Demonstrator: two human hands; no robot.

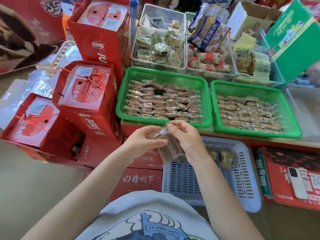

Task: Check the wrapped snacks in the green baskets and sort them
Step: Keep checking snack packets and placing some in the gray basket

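Two green baskets stand side by side on a low table. The left green basket (121, 101) holds rows of brown wrapped snacks (164, 103), with a gap near its far middle. The right green basket (294, 122) holds paler wrapped snacks (245, 113). In front of the left basket, my left hand (143, 139) and my right hand (187, 137) both grip one brown snack in clear wrap (170, 148). The snack hangs tilted above a white-blue slotted basket (245, 184) on the floor, which holds a yellow wrapped snack (226, 158).
Red gift bags (97, 40) and red cartons (138, 181) crowd the left and front. Clear bins of other snacks (157, 47) stand behind the green baskets. A green box (294, 40) sits at far right, a grey tray (306, 110) beside it, and a phone (296, 182) on a red carton.
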